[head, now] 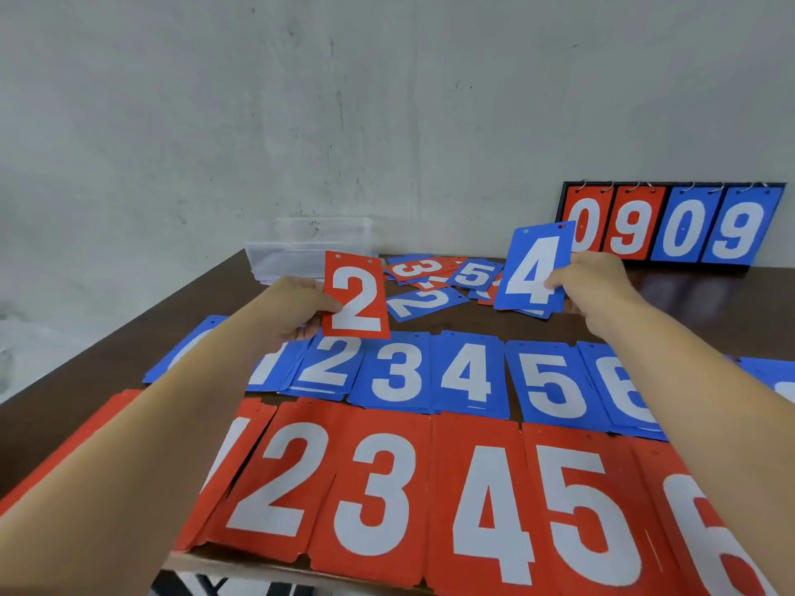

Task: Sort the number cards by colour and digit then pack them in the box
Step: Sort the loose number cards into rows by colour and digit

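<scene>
My left hand [297,307] holds a red 2 card [356,296] upright above the table. My right hand [596,281] pinches a blue 4 card [535,268], with a few more cards behind it. Beneath them runs a row of blue card piles [466,372] showing 2, 3, 4, 5 and 6. Nearer to me lies a row of red card piles [374,492] showing 2, 3, 4, 5 and 6. An unsorted heap of red and blue cards [434,281] lies behind the hands. A clear plastic box [309,247] stands at the far edge by the wall.
A black flip scoreboard [673,225] reading 0 9 0 9 leans on the wall at the back right. The dark table's [129,350] left edge runs diagonally, and its near edge lies just under the red row. My forearms cover the piles at both row ends.
</scene>
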Tool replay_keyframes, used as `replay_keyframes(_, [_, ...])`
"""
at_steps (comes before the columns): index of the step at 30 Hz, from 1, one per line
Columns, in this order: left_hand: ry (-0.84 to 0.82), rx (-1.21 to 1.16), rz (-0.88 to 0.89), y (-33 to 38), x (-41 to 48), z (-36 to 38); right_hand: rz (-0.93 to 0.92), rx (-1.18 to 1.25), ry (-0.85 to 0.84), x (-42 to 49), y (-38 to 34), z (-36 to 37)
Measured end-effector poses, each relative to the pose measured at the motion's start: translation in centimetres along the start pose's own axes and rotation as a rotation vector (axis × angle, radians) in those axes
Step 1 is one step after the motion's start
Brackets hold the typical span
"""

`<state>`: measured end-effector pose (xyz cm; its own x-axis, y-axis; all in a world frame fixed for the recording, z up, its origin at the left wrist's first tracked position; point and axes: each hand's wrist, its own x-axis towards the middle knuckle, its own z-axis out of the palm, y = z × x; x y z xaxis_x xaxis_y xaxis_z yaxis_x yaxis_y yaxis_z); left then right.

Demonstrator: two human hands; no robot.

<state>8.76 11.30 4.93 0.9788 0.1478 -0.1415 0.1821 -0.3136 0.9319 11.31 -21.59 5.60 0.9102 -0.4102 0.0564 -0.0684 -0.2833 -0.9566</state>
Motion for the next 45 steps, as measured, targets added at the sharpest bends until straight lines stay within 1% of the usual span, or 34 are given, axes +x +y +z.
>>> replay_keyframes(4, [-0.014, 0.012, 0.021, -1.2, -1.4, -2.3, 0.024, 0.055, -0.045, -2.0, -0.4, 0.9])
replay_keyframes(8, [-0.048, 0.048, 0.046, -2.4, -3.2, -4.5, 0.041, 0.070, -0.043, -4.8, -0.7, 2.5])
replay_keyframes(13, [-0.159, 0.123, 0.021, -5.1, -4.8, -7.4, 0.075, -0.034, -0.135, -8.9, -0.4, 5.3])
replay_keyframes(15, [-0.183, 0.158, 0.026, -6.0, -5.4, -8.3, 0.071, -0.067, -0.144, -10.2, 0.0, 6.3])
replay_keyframes(20, [-0.270, 0.152, 0.022, -7.4, -7.3, -9.6, 0.078, -0.082, -0.114, -12.5, 0.6, 7.6])
replay_keyframes(28, [-0.290, 0.212, 0.043, -8.0, -10.5, -8.7, 0.048, -0.235, 0.007, -13.3, 0.9, 6.6])
replay_keyframes(31, [-0.284, 0.277, 0.047, -7.7, -11.4, -8.1, 0.058, -0.303, 0.001, -12.7, 1.2, 6.2])
replay_keyframes(37, [-0.197, 0.488, 0.021, -7.7, -12.6, -6.8, 0.075, -0.240, 0.024, -11.6, 2.3, 6.0])
replay_keyframes(40, [-0.112, 0.671, 0.066, -7.7, -13.2, -6.1, 0.072, -0.277, 0.010, -10.8, 2.9, 5.2])
replay_keyframes(43, [-0.040, 0.712, 0.118, -8.2, -13.7, -5.5, 0.068, -0.302, -0.013, -10.6, 3.3, 4.7])
replay_keyframes(45, [-0.010, 0.747, 0.137, -8.6, -13.9, -5.0, 0.016, -0.391, -0.011, -10.2, 3.7, 4.9])
